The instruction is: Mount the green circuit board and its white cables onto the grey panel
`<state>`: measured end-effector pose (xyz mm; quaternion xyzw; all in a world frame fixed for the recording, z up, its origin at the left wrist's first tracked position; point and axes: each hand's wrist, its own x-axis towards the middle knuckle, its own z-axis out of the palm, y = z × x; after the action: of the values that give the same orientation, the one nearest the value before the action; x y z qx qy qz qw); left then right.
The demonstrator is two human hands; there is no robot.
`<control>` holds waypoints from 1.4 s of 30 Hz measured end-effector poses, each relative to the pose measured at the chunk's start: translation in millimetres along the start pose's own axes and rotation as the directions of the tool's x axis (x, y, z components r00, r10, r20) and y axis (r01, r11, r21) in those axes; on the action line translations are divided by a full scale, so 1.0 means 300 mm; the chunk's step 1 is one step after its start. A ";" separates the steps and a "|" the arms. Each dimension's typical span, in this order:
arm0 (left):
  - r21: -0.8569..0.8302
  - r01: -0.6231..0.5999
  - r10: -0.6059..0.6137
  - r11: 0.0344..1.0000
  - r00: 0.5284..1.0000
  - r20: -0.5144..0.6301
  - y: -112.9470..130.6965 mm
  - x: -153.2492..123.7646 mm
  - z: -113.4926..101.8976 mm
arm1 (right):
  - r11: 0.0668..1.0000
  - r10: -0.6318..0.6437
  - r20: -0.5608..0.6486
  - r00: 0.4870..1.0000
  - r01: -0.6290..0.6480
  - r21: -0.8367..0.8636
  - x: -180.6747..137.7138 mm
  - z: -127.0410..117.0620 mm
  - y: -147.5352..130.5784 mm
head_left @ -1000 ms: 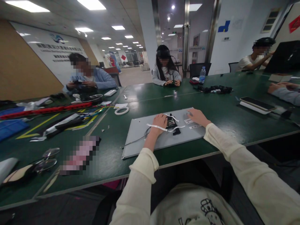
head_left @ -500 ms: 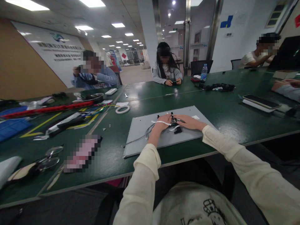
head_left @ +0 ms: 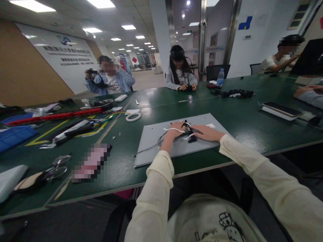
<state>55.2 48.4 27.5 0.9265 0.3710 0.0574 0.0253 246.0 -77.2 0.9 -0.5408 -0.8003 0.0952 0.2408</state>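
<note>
A grey metal panel lies flat on the green table in front of me. On it sits a small black part with white strips of tape and a thin cable trailing left. My left hand rests on the panel with its fingers curled at the black part and a white strip across it. My right hand lies flat beside the part, fingers stretched toward it and touching it.
A roll of white tape lies beyond the panel. Red and black bars, cables and a blue tray fill the left side. A phone on a white box sits right. Other people sit around the table; a water bottle stands far across.
My right hand came in from the labels at the panel's right part to the black part beside my left hand. The person at far left raised a camera.
</note>
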 end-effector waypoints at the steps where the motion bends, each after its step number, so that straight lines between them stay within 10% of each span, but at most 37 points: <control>1: 0.004 0.008 -0.008 1.000 1.000 -0.001 0.001 -0.001 0.001 | 1.000 0.011 -0.004 1.000 -0.011 0.013 -0.001 -0.004 -0.002; 12: 0.016 0.016 -0.016 1.000 1.000 -0.014 0.016 -0.012 -0.001 | 0.936 0.167 -0.073 0.983 -0.135 0.324 -0.011 -0.042 0.021; 19: 0.125 -0.125 0.156 0.984 0.948 -0.278 0.076 -0.102 -0.091 | 0.950 0.170 -0.229 0.958 -0.098 0.296 0.005 -0.024 0.023; 24: 0.129 -0.159 0.176 0.979 0.976 -0.131 0.155 -0.174 -0.081 | 0.995 0.097 -0.326 0.940 -0.079 0.066 0.018 -0.011 -0.022; 30: 0.227 -0.100 0.092 0.969 0.995 0.046 0.185 -0.202 -0.062 | 0.962 0.090 -0.141 0.986 -0.123 -0.243 0.015 0.003 -0.060; 42: 0.194 -0.113 0.097 0.974 0.991 0.087 0.103 -0.243 -0.098 | 0.940 0.163 -0.194 0.967 -0.212 -0.269 -0.045 -0.078 -0.015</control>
<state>20.4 -24.1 53.1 0.9443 0.3240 -0.0145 -0.0561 257.9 -93.8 19.2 -0.6500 -0.7270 -0.0458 0.2163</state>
